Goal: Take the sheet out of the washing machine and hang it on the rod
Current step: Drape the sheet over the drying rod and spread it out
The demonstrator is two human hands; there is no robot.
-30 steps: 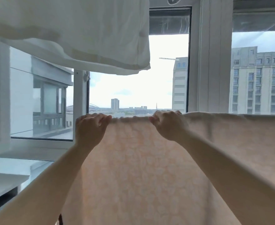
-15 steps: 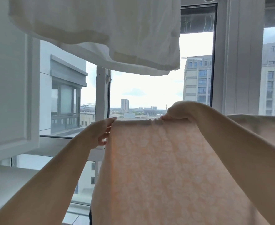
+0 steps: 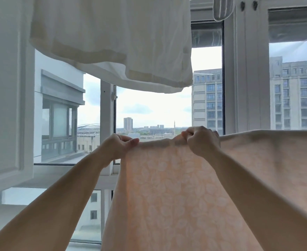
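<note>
Peach sheet hangs below our hands, top edge between them and running on past right hand to frame edge. Left hand pinches sheet's left corner, thumb over fabric. Right hand grips top edge, fingers curled over. Rod hidden under fabric; we cannot make it out. Above and beyond hands, white cloth hangs, top cut off. Window farther.

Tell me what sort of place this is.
Probably a high-rise flat's enclosed laundry balcony: white laundry hangs overhead, both hands hold a peach sheet, and tall windows overlook the city.
</note>
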